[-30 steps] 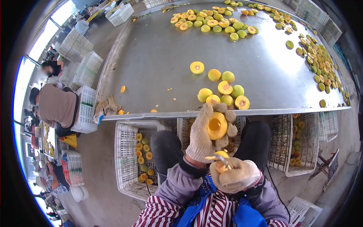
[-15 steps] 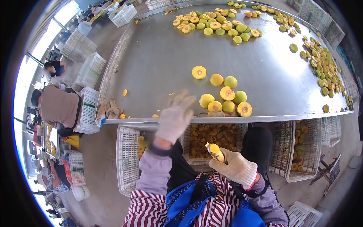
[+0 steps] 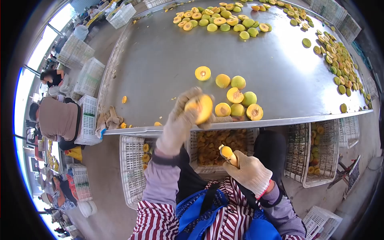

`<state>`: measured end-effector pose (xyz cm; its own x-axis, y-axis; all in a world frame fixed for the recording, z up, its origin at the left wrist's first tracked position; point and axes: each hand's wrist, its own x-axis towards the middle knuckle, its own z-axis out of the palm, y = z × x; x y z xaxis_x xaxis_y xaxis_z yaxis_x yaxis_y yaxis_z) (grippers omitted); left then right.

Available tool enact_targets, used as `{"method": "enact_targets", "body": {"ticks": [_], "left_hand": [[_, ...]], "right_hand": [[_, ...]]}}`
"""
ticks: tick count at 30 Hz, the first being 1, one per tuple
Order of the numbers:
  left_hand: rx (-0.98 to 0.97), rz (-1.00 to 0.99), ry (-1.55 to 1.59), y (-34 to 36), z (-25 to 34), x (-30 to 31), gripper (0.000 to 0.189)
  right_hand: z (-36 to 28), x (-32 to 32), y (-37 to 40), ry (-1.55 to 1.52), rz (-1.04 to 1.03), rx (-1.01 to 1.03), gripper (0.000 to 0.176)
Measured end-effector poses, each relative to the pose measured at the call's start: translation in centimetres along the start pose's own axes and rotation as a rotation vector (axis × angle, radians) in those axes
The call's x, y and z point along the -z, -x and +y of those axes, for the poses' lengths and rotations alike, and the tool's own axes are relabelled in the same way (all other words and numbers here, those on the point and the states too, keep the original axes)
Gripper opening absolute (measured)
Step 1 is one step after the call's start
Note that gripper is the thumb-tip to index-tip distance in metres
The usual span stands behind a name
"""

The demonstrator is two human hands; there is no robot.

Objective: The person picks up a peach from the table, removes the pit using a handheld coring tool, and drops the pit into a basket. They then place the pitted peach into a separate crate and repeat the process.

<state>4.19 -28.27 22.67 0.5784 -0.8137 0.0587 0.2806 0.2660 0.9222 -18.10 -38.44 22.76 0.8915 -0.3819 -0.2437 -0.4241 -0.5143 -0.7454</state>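
In the head view my left hand (image 3: 178,120), in a pale work glove, grips a yellow peach half (image 3: 203,109) over the table's front edge. Its cut face shows, blurred by motion. Lower down, my gloved right hand (image 3: 249,172) is closed round a short pitting tool (image 3: 228,154) with a pale handle and a rounded yellow end; its exact form is partly hidden by the fingers. Beside my left hand lies a small cluster of peach halves (image 3: 235,95), some cut face up. A separate half (image 3: 203,73) lies further back.
The metal table (image 3: 160,68) has more peach halves (image 3: 224,20) at the back and a long heap (image 3: 344,64) on the right. Below its edge stand a crate of fruit pieces (image 3: 218,148) and white crates (image 3: 132,172) either side. Co-workers (image 3: 58,118) sit at left.
My left hand, empty and spread before, now holds a peach half lifted from the front cluster. My right hand stays low with the tool. The view has shifted slightly.
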Motion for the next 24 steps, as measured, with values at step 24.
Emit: {"method": "enact_targets", "body": {"ticks": [24], "left_hand": [[0.016,-0.077,-0.193,8.4,0.6,-6.1,0.055]], "right_hand": [[-5.3,1.0,2.3,-0.260,0.477,0.259,0.030]]}}
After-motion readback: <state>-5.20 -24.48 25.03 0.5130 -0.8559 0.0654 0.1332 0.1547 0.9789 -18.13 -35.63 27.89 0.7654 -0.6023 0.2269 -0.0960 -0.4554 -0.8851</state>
